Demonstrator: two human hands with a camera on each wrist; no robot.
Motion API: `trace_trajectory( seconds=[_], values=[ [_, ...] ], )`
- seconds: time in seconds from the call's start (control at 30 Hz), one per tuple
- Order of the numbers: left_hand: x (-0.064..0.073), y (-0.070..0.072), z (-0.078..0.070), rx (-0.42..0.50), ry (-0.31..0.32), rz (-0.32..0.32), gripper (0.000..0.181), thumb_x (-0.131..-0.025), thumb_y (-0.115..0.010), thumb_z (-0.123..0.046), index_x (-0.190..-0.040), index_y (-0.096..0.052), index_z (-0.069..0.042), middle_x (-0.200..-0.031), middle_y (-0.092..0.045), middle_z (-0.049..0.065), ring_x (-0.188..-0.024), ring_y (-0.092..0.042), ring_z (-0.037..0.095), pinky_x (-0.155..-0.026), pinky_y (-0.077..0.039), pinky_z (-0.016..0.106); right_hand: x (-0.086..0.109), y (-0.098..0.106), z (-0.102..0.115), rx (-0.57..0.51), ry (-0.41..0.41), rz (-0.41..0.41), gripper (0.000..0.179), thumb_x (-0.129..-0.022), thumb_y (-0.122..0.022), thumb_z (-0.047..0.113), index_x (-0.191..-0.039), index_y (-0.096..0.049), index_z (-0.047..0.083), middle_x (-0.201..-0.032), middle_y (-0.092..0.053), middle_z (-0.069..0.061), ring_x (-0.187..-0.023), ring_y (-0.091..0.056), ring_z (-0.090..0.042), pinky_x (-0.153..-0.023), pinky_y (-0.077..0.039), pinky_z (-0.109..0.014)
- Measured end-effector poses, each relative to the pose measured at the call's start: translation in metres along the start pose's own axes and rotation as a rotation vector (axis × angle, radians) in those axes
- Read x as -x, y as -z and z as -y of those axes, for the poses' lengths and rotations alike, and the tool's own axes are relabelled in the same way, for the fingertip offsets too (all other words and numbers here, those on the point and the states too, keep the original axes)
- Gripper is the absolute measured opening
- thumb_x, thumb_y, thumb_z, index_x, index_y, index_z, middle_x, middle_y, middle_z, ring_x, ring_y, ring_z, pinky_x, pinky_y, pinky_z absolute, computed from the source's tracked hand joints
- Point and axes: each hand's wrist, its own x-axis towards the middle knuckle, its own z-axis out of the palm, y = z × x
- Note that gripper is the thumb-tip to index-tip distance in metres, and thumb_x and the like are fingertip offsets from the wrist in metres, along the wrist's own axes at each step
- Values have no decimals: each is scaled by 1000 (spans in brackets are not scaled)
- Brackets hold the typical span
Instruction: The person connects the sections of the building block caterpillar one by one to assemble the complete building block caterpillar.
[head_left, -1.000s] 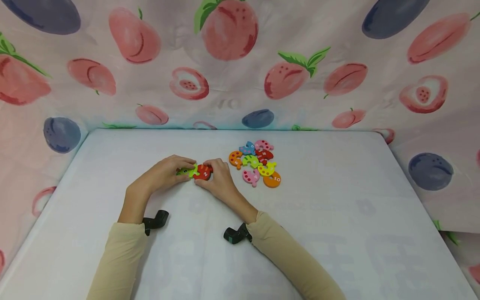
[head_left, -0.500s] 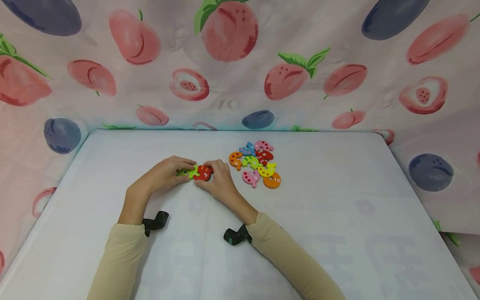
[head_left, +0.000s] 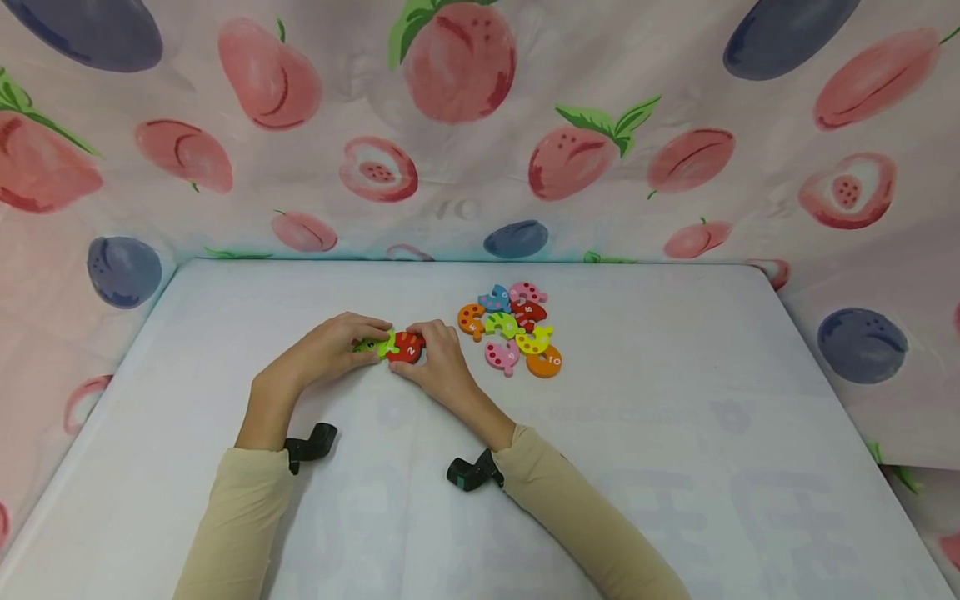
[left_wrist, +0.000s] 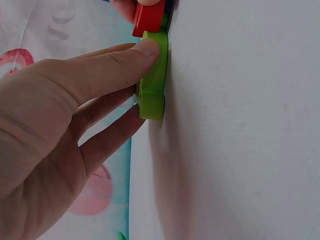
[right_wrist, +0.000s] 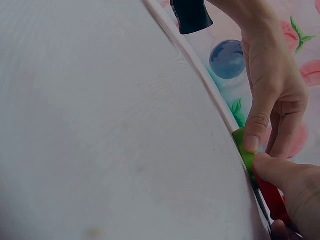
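Note:
On the white table, a green puzzle piece point(head_left: 372, 345) with an eye on it lies against a red puzzle piece point(head_left: 406, 347) marked 2. My left hand point(head_left: 324, 346) pinches the green piece between thumb and fingers; in the left wrist view the thumb presses the green piece's point(left_wrist: 153, 80) near edge. From the other side my right hand point(head_left: 441, 363) pinches the red piece. The right wrist view has both thumbs close together where the green piece point(right_wrist: 243, 150) meets the red piece point(right_wrist: 271, 197). Fingers partly cover both pieces.
Right of my hands lies a loose cluster of several numbered puzzle pieces, among them a pink piece point(head_left: 502, 356), an orange piece point(head_left: 544, 361) and a blue piece point(head_left: 495, 298). A fruit-print cloth point(head_left: 465, 167) rises behind the white table point(head_left: 675, 433).

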Motion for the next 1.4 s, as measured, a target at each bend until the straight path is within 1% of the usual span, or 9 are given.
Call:
trace_trajectory(
  seconds=[0.4,0.63,0.87,1.1,1.27,1.4],
  values=[
    [1,-1,-1,-1,-14,-12,38,-88,-70,-14,-125,-65,-4,-138,-57,11,-133,-45,34,-110,-38,55,0,0,-1,3,2,1,54,-83,-77,34,-125,-58,8,-123,-58,-8,-109,-47,-23,-88,-45,-31],
    [-1,-1,-1,4,-27,-18,38,-87,-71,-14,-124,-65,-3,-137,-58,13,-131,-47,34,-109,-39,54,0,1,-1,6,5,2,53,-82,-78,34,-125,-59,8,-121,-59,-8,-109,-47,-23,-88,-45,-31],
    [-1,-1,-1,4,-22,-16,38,-87,-71,-14,-124,-66,-3,-137,-58,13,-130,-48,34,-108,-40,53,-1,0,-2,13,-2,11,53,-83,-77,34,-125,-58,9,-123,-58,-8,-112,-46,-23,-90,-45,-32],
    [-2,-2,-1,-4,-48,-21,37,-87,-71,-11,-123,-66,-2,-136,-59,15,-128,-49,36,-106,-41,54,0,2,-1,24,0,25,52,-83,-76,33,-126,-58,8,-124,-57,-9,-113,-46,-25,-91,-45,-33],
    [-2,-2,-1,-6,-40,-18,38,-87,-71,-12,-123,-66,-2,-136,-59,14,-128,-49,36,-106,-42,54,-1,3,2,31,0,26,52,-84,-76,32,-125,-58,7,-124,-57,-10,-113,-46,-25,-91,-45,-34],
    [-2,-1,-1,-3,-35,-14,38,-87,-71,-12,-123,-66,-2,-136,-59,14,-128,-49,36,-105,-43,53,-2,3,4,62,5,24,50,-84,-76,32,-123,-59,7,-122,-57,-9,-112,-46,-25,-90,-44,-32]
  ],
)
